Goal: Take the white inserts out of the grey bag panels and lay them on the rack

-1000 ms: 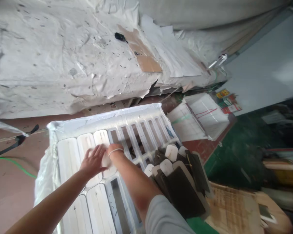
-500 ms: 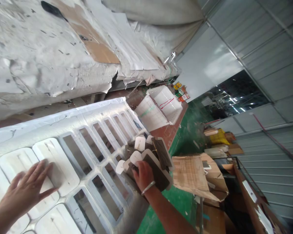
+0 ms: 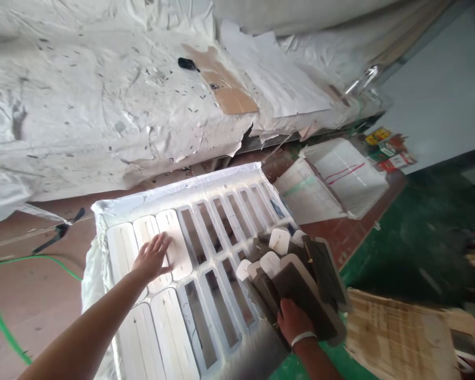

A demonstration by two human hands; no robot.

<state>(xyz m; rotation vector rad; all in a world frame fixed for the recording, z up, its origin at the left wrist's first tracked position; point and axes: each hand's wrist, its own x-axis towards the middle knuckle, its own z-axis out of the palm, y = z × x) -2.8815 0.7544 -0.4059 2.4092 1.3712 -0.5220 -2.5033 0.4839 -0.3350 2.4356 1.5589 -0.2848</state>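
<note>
My left hand (image 3: 154, 257) lies flat with fingers apart on a white rounded panel (image 3: 174, 237) set over a slot of the pale slotted frame (image 3: 216, 264). More white panels (image 3: 170, 330) cover the slots beside and below it. At the frame's right end rests a loose pile of dark panels with pale rounded rims (image 3: 309, 295). Against the near side of this pile, my right hand (image 3: 295, 321) is closed, its fingers curled at the edge of a dark panel. Its fingertips are partly hidden. A pale band circles the right wrist.
A long table (image 3: 162, 121) covered in creased white sheeting runs behind the frame, bearing a brown cardboard strip (image 3: 235, 99). White bins (image 3: 316, 182) stand on the floor at right. Cardboard (image 3: 396, 332) lies at lower right. A green cord (image 3: 8, 330) crosses the floor at left.
The view has swung left, so the frame and pile appear farther right. My left hand stays on the white panel. My right hand has shifted toward the near side of the pile.
</note>
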